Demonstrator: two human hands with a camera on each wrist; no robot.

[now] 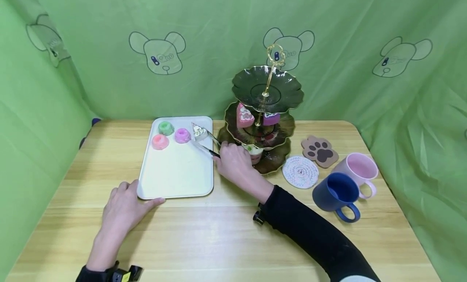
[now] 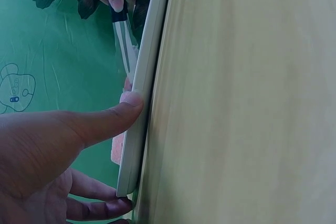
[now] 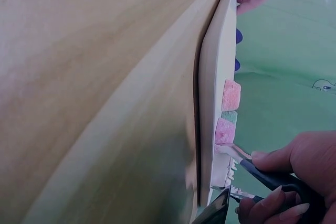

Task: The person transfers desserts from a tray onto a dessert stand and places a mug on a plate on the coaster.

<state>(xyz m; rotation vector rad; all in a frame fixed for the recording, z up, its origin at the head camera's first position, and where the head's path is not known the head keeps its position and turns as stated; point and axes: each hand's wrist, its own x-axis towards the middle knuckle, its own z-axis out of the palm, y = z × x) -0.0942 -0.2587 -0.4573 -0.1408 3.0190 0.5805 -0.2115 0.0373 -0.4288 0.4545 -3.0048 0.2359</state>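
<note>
We find a wooden table [image 1: 219, 241] bearing, right of centre towards the far side, a dark three-tier stand [image 1: 246, 87]. Left of it lies a white tray [image 1: 175, 172], flat; we judge it stiff and light enough to slide, so a corner hold suits it. The left hand [image 1: 125, 207] has that hold at the near left corner, thumb along the near edge. The right hand [image 1: 237, 162], just right of the tray, grips black-handled tongs [image 1: 214, 153] with their metal arms spread apart. The cake slice [image 1: 199, 131] sits in the tray's far right part, between those arms; we cannot tell whether either tip touches it. We judge it light and possibly soft, its topping easily marred, and best taken low across both sides with slight pressure. A purple ring cake [image 1: 183, 135] just left leaves little room for the left tip.
</note>
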